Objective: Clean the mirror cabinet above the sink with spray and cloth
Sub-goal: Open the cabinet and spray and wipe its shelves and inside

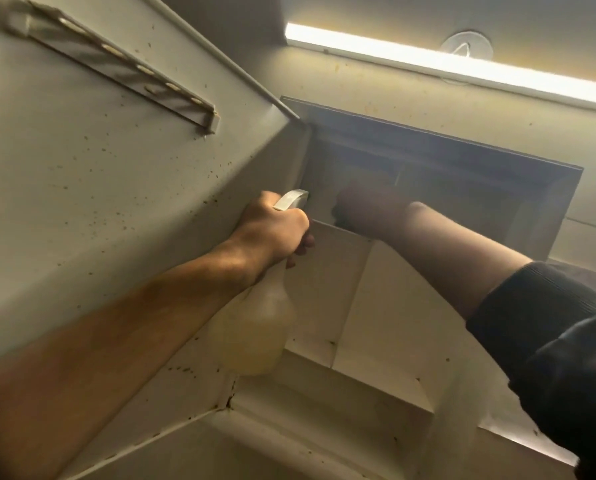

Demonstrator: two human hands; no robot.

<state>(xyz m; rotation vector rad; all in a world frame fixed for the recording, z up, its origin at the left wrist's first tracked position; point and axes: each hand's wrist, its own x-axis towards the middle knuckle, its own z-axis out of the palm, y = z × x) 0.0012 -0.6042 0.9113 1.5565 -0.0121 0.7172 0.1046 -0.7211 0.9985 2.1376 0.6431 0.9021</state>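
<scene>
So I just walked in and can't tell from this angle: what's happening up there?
A person is cleaning a cabinet from below. The left hand grips a spray bottle of yellowish liquid, nozzle aimed into the shadowed opening. The right hand reaches inside; whether it holds a cloth is too dark to tell. A light strip glows above.

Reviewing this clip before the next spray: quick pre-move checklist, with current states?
1. Spray bottle gripped: ok, left hand is wrapped round its neck.
2. Nozzle aimed at the cabinet: ok, it points into the dark opening.
3. Liquid left in bottle: ok, yellowish fill visible.
4. Cloth in right hand: cannot tell, the hand is in shadow inside the opening.
5. Right hand clear of the spray path: not ok, it sits just ahead of the nozzle.
6. Speckled grime on the open door: not ok, not yet wiped.
</scene>
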